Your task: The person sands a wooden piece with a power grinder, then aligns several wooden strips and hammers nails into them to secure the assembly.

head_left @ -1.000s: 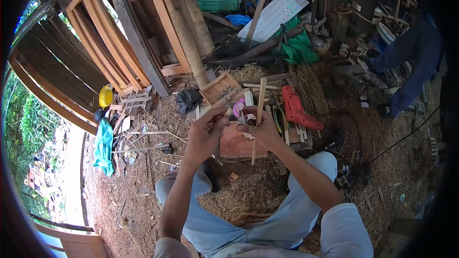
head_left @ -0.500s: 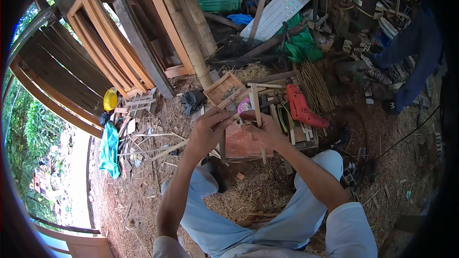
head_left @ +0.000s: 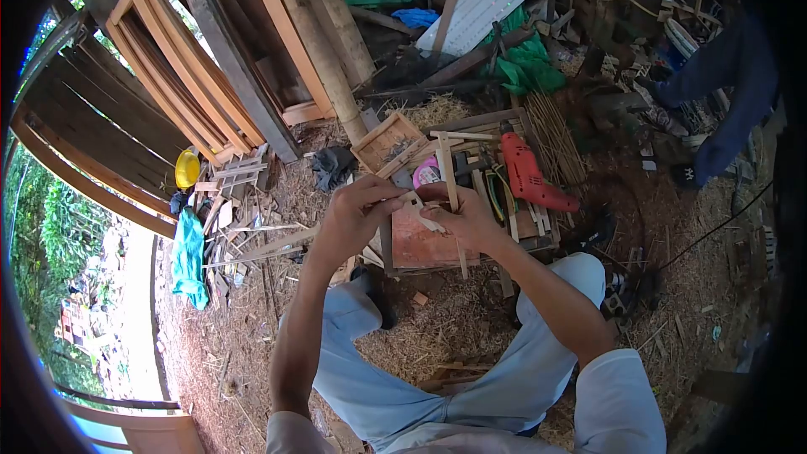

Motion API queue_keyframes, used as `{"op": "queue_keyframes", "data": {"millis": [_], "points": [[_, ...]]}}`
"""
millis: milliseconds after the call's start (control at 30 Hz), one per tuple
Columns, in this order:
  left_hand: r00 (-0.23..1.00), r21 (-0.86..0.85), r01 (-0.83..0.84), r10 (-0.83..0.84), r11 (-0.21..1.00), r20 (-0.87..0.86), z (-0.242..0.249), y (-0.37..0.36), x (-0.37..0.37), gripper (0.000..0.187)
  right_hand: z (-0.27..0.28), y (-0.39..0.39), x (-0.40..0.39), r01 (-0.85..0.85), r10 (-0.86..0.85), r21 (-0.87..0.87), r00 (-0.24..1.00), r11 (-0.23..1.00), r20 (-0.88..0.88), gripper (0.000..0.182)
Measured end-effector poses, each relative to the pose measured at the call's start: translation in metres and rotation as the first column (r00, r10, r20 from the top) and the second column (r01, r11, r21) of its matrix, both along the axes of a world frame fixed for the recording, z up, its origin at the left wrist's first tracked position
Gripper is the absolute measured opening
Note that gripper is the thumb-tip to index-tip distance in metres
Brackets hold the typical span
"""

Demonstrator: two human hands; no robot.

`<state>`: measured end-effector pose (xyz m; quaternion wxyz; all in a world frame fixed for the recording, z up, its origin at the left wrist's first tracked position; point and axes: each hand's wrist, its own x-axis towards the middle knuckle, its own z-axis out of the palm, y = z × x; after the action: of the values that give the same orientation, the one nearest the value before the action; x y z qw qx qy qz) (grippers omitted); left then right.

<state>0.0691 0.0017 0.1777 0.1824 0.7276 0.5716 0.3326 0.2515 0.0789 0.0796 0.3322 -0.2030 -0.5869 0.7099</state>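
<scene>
Over a low wooden work board, my right hand is closed around a thin wooden strip that stands roughly lengthwise to me. A small pale piece shows by its thumb. My left hand is at the left, fingers pinched together near the right fingertips. What it pinches is too small to make out. Just beyond the fingers lies a pink round object. A red power drill lies on the board to the right, beside several wooden strips and a pair of pliers-like handles.
A shallow wooden box holding small bits sits at the board's far left. Thin sticks lie bundled at the right. Wooden frames lean at the left. Another person's leg is at the far right. Scraps and shavings cover the ground.
My left hand has shifted slightly left, away from the right hand. The pale piece by the right thumb shows more. The whole view has moved slightly.
</scene>
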Motion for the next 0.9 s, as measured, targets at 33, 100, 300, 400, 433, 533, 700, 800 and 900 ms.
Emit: {"op": "queue_keyframes", "data": {"millis": [33, 100, 300, 400, 433, 533, 700, 800, 900], "points": [[1.000, -0.002, -0.003, 0.003, 1.000, 0.000, 0.001, 0.001, 0.000, 0.020, -0.001, 0.001, -0.001, -0.003, 0.003, -0.002, 1.000, 1.000, 0.000, 0.041], [0.999, -0.030, -0.015, 0.014, 0.999, -0.046, 0.002, 0.001, -0.001, 0.020, -0.002, 0.001, -0.001, 0.030, -0.031, 0.045, 0.999, 0.999, 0.012, 0.040], [0.994, -0.034, -0.108, 0.107, 0.994, -0.022, 0.008, 0.000, 0.009, 0.020, 0.000, -0.001, 0.001, 0.040, -0.040, -0.002, 0.999, 0.999, 0.003, 0.039], [0.997, -0.018, -0.071, 0.071, 0.997, -0.016, 0.010, 0.000, 0.011, 0.019, -0.001, 0.001, 0.001, 0.032, -0.032, 0.001, 0.999, 0.999, 0.017, 0.039], [0.997, -0.017, -0.072, 0.071, 0.997, -0.017, 0.010, 0.001, 0.011, 0.019, -0.001, 0.001, 0.001, 0.032, -0.032, 0.002, 0.999, 0.999, 0.016, 0.039], [0.998, -0.053, -0.062, 0.064, 0.997, 0.030, 0.008, 0.000, 0.010, 0.017, -0.003, 0.000, 0.002, 0.036, -0.037, 0.005, 0.999, 0.999, 0.013, 0.039], [0.991, -0.061, -0.135, 0.136, 0.989, -0.001, 0.008, 0.000, 0.013, 0.016, 0.003, -0.001, 0.003, 0.065, -0.065, 0.005, 0.998, 0.998, 0.022, 0.039], [0.991, -0.033, -0.130, 0.129, 0.991, -0.037, 0.005, 0.001, 0.011, 0.017, 0.007, -0.002, 0.004, 0.055, -0.056, 0.029, 0.996, 0.998, 0.063, 0.036], [0.984, -0.025, -0.168, 0.166, 0.985, -0.069, 0.007, 0.002, 0.016, 0.017, -0.001, -0.002, -0.001, 0.114, -0.114, 0.003, 0.993, 0.993, 0.038, 0.038]]}}
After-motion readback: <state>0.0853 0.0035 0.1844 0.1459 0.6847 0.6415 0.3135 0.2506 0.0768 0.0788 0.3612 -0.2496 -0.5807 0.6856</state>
